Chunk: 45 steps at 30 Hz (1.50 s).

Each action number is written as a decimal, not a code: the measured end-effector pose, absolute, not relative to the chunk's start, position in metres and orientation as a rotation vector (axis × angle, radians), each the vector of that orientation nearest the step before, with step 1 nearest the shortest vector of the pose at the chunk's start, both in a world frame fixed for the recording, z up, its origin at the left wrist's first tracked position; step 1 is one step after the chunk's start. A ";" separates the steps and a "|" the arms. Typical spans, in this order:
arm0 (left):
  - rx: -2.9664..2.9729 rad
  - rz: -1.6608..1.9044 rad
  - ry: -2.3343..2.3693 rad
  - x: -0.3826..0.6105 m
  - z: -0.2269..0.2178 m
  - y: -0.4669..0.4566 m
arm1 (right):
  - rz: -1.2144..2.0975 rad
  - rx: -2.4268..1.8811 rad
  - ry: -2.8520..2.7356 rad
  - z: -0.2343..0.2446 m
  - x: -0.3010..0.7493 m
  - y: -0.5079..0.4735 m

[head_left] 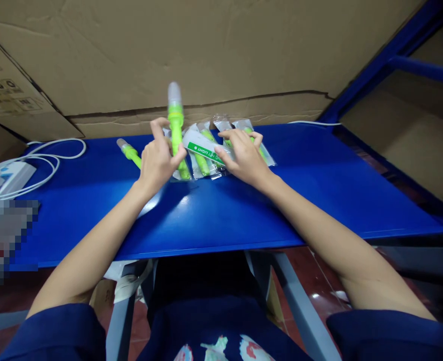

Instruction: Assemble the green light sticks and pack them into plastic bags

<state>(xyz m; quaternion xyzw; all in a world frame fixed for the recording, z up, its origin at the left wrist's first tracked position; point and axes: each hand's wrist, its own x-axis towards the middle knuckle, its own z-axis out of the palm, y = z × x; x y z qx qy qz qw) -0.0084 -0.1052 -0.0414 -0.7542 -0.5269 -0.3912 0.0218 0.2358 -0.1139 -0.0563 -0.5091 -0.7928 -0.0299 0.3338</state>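
My left hand point(158, 161) is closed around a bright green stick light point(176, 123) with a clear frosted cap, held nearly upright above the blue table point(319, 190). My right hand point(244, 156) pinches a clear plastic packet with a green label point(205, 150), lying over a small pile of bagged green stick lights point(240, 131). One more loose green stick light point(130, 150) lies on the table just left of my left hand.
A white cable point(51, 153) and a white charger box point(12, 176) sit at the table's left end. Large cardboard boxes point(206, 55) stand right behind the table. A blue metal rack frame point(405, 55) rises at the right.
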 end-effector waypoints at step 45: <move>-3.015 -0.325 -0.760 0.045 -0.029 -0.106 | 0.687 -0.891 -1.171 0.007 0.276 -0.123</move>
